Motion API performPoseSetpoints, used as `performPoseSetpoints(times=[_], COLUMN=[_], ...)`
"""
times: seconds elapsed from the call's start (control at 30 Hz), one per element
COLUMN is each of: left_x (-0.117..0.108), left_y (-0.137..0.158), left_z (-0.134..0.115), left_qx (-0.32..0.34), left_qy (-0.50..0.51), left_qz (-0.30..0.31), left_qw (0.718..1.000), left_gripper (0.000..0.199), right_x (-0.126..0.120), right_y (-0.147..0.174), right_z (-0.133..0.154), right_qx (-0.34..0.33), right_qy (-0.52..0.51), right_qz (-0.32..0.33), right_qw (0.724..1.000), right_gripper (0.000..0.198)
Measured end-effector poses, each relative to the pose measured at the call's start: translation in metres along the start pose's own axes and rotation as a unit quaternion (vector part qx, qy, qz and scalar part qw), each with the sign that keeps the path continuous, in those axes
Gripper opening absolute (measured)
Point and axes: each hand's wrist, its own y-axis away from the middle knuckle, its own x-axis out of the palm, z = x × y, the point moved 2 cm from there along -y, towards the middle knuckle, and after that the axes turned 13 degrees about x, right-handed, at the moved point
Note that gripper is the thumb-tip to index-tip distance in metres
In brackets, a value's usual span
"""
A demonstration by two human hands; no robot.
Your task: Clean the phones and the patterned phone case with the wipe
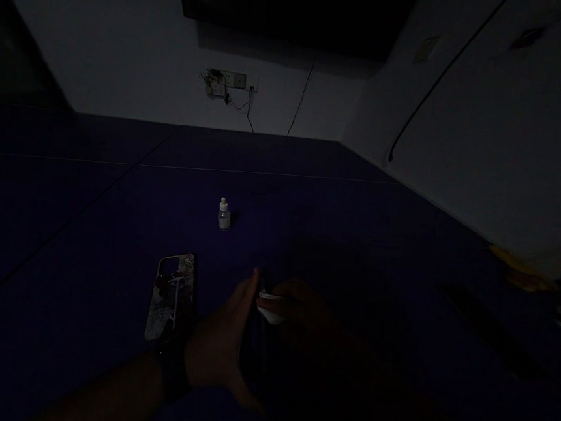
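Observation:
The light is very dim. My left hand, with a dark band on its wrist, is closed around a dark, flat object that looks like a phone seen nearly edge-on. My right hand pinches a white cloth or tissue and presses it against the upper side of that object. Left of my hands lies a patterned phone case with a camera cutout, partly behind my wrist. Farther back, a small dropper bottle with a white cap and pale label stands upright.
A dark blue-purple surface with seam lines stretches to the wall. Wall sockets with cables sit below a large dark screen. On the right lie a long dark flat item and something yellow.

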Motion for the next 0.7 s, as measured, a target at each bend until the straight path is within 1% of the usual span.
performPoseSetpoints(times=[0.07,0.2,0.3,0.37,0.43,0.5,0.53,0.6,0.7], left_x=[-0.001,-0.001,-0.001,-0.001,-0.001,-0.001,-0.001,-0.001,-0.002], left_y=[0.000,0.000,0.000,0.000,0.000,0.000,0.000,0.000,0.000], left_z=[0.000,-0.001,-0.001,-0.001,-0.002,-0.003,-0.003,-0.003,-0.003], left_qx=[0.003,0.011,0.005,0.004,0.004,0.006,0.007,0.011,0.020], left_qy=[0.003,-0.001,-0.009,-0.009,-0.007,-0.008,-0.010,-0.015,-0.021], left_qz=[0.000,0.001,0.004,0.006,0.005,0.003,0.001,0.002,0.007], left_qw=[1.000,1.000,1.000,1.000,1.000,1.000,1.000,1.000,1.000], left_gripper=[0.175,0.174,0.175,0.175,0.174,0.173,0.172,0.171,0.171], right_x=[-0.004,-0.012,-0.010,-0.006,-0.002,0.000,0.000,-0.003,-0.009], right_y=[0.001,0.003,0.003,0.002,0.000,-0.002,-0.002,-0.001,0.003], right_z=[0.004,0.016,0.015,0.009,0.001,-0.004,-0.004,0.000,0.009], right_qx=[-0.027,-0.088,-0.104,-0.087,-0.036,0.007,0.016,-0.006,-0.050], right_qy=[-0.025,-0.088,-0.072,-0.034,0.002,0.011,0.007,-0.029,-0.112], right_qz=[0.017,0.042,0.041,0.023,0.007,0.001,0.002,0.005,0.025], right_qw=[0.999,0.991,0.991,0.995,0.999,1.000,1.000,1.000,0.992], right_gripper=[0.042,0.031,0.028,0.032,0.039,0.045,0.046,0.045,0.037])
